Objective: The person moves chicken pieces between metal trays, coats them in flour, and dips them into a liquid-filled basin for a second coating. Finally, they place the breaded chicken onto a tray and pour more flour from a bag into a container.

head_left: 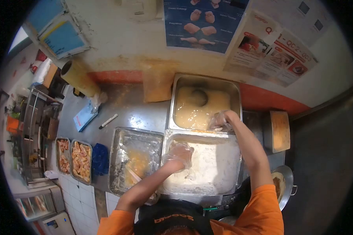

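My left hand (pixel 179 153), in a clear plastic glove, rests at the left part of a metal tray of white flour (pixel 204 184). Its fingers point down toward the flour, and their tips are hidden. My right hand (pixel 221 120), gloved too, is at the near right corner of a deep metal pan of pale liquid batter (pixel 192 111). Its fingers are curled together; whatever they hold, if anything, cannot be made out. A dark round ladle-like bowl (pixel 199 97) lies in the batter.
Left of the flour stands a floured metal tray (pixel 119 156) with wet residue. Farther left are trays of raw chicken pieces (pixel 81 160), a blue bag (pixel 100 158), a marker (pixel 108 121) and a blue box (pixel 85 116). A wok (pixel 288 184) sits at right.
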The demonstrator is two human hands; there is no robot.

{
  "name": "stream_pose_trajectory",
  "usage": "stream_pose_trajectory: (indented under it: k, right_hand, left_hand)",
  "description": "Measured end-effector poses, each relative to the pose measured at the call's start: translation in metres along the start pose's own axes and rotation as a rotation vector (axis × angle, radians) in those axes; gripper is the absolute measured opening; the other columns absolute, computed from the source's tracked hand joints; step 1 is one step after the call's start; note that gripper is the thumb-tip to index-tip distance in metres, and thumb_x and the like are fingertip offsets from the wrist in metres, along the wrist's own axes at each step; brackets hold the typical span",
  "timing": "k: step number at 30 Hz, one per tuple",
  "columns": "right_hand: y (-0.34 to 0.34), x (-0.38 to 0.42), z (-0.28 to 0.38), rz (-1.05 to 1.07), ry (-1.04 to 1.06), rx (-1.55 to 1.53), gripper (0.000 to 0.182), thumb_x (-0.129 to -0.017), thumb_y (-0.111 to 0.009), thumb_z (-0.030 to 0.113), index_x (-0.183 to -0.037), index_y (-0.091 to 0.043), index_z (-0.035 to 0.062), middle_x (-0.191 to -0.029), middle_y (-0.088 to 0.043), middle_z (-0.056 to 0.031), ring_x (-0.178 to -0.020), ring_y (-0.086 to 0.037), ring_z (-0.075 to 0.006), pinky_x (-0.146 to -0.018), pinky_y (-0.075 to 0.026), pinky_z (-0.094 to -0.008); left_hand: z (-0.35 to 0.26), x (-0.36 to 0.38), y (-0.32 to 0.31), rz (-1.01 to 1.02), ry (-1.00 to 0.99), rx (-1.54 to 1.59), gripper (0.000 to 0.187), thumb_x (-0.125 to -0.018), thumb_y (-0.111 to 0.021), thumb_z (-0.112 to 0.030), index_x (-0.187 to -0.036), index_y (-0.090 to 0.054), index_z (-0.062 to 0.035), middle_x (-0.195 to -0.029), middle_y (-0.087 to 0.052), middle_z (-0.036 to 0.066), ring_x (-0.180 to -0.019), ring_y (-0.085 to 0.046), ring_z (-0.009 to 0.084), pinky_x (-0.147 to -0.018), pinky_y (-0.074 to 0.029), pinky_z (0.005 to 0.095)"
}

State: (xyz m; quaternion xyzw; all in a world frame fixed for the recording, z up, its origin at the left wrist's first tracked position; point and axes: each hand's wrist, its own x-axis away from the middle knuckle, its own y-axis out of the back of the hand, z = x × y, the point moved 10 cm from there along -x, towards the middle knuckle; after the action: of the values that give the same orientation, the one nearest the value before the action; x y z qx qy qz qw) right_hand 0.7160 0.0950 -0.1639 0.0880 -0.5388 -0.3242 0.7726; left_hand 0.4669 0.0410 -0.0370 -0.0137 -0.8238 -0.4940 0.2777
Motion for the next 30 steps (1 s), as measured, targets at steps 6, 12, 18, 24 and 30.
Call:
stream_pose_trajectory:
  k: [6,12,18,24,30]
  right_hand:
    - [0.008,0.057,0.029,0.096,-0.252,-0.303,0.042,-0.078,-0.081,0.043,-0.107,-0.074,0.013,-0.093,-0.066,-0.0062,-0.081,-0.057,-0.0193,-0.067,-0.048,-0.0373]
    - [0.038,0.101,0.077,-0.028,-0.303,-0.319,0.051,-0.071,-0.084,0.04,-0.109,-0.074,0.0078,-0.109,-0.072,-0.0088,-0.089,-0.065,-0.0232,-0.072,-0.054,-0.0361]
    - [0.068,0.11,0.042,-0.389,-0.194,-0.528,0.075,-0.066,-0.087,0.032,-0.128,-0.062,0.0,-0.12,-0.07,-0.0206,-0.104,-0.068,-0.03,-0.086,-0.055,-0.0391]
    - [0.057,0.197,0.117,-0.46,0.071,-0.658,0.052,-0.067,-0.084,0.014,-0.114,-0.068,0.0022,-0.103,-0.073,-0.0097,-0.095,-0.068,-0.0201,-0.082,-0.054,-0.0342]
    - [-0.053,0.188,0.154,-0.268,-0.082,0.036,0.039,-0.077,-0.076,0.014,-0.109,-0.066,-0.0048,-0.1,-0.071,-0.0256,-0.09,-0.07,-0.0394,-0.086,-0.055,-0.0442]
  left_hand:
    - [-0.025,-0.023,-0.019,-0.056,-0.083,-0.048,0.045,-0.088,-0.058,-0.02,-0.131,-0.058,-0.0068,-0.14,-0.058,0.018,-0.134,-0.051,0.0386,-0.104,-0.033,0.0765]
    - [-0.07,-0.021,-0.029,0.099,-0.162,-0.116,0.048,-0.098,-0.045,-0.016,-0.145,-0.05,-0.0114,-0.15,-0.049,0.013,-0.142,-0.042,0.0379,-0.108,-0.028,0.0756]
    - [-0.071,-0.019,-0.036,0.132,-0.276,-0.136,0.036,-0.094,-0.053,-0.013,-0.127,-0.067,-0.0098,-0.125,-0.069,0.011,-0.121,-0.063,0.0327,-0.1,-0.046,0.0541]
    - [-0.03,0.004,-0.016,-0.009,-0.245,-0.217,0.019,-0.088,-0.057,-0.007,-0.096,-0.074,-0.0028,-0.1,-0.073,0.019,-0.096,-0.072,0.0336,-0.078,-0.057,0.0439]
    - [0.012,0.018,-0.021,-0.066,-0.203,-0.075,0.027,-0.088,-0.055,-0.004,-0.111,-0.068,-0.0004,-0.103,-0.071,0.021,-0.097,-0.071,0.0372,-0.08,-0.058,0.0461]
